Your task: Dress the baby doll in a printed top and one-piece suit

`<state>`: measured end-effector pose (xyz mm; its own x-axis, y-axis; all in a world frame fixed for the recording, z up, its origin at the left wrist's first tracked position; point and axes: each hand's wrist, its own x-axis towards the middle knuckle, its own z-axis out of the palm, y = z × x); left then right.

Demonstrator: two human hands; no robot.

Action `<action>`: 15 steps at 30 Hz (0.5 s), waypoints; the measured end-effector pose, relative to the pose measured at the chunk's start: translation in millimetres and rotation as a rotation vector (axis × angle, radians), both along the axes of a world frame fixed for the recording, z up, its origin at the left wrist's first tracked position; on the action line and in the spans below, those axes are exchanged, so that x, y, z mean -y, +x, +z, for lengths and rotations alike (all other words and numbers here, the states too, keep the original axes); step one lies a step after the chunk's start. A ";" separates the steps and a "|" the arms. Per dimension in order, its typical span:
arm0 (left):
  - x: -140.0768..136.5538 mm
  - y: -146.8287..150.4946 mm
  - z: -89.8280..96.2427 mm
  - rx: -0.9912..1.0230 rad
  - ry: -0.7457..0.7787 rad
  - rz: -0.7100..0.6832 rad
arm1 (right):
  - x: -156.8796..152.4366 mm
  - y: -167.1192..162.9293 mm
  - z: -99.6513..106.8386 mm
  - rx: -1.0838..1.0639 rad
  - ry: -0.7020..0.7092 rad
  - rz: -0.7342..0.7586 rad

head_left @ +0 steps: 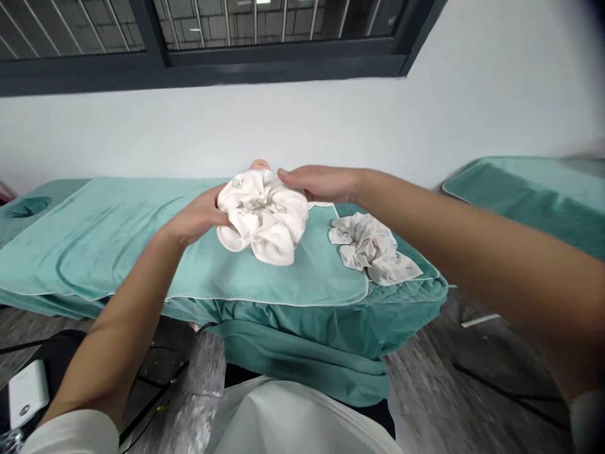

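A doll dressed in a white printed baby garment (pixel 278 221) is held up over the green-covered bed (pixel 142 252). Only a small skin-coloured part of the doll (pixel 259 164) shows beyond the cloth; the rest is covered. My left hand (pixel 204 213) grips the bundle from its left side, fingers partly hidden behind the fabric. On the opposite side, my right hand (pixel 328 181) holds the upper right edge, thumb on top and fingers out of sight behind. The garment's lower part hangs toward me in two rounded, bulging folds.
To the right on the bed lies a crumpled printed cloth (pixel 373 249). A second green-covered bed (pixel 534 195) stands farther right. Behind are a white wall (pixel 189 132) and a dark window frame (pixel 283 66). A white device (pixel 28 394) and cables are at lower left.
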<state>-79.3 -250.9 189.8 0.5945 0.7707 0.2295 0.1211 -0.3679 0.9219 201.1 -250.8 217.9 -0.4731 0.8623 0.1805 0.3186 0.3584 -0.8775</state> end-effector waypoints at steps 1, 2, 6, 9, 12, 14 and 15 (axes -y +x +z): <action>2.6 -3.4 16.7 -0.049 0.064 -0.012 | -1.6 -1.9 12.5 -0.019 0.063 -0.008; 5.0 -7.2 32.1 -0.101 0.117 -0.015 | -3.4 -3.6 24.0 -0.038 0.114 -0.007; 9.8 -20.2 72.4 -0.220 0.262 0.092 | -17.5 -4.5 55.6 -0.147 0.195 -0.034; 11.4 -20.2 82.3 -0.238 0.277 0.127 | -35.6 1.4 66.0 -0.219 0.235 -0.044; 15.4 -12.9 84.4 -0.188 0.232 0.099 | -46.2 4.0 70.5 -0.190 0.336 -0.045; 17.7 -7.3 83.2 -0.095 0.204 0.083 | -40.9 -2.5 69.1 -0.104 0.445 -0.102; 17.9 -4.6 81.7 -0.054 0.220 0.104 | -34.0 -8.7 66.0 -0.051 0.515 -0.150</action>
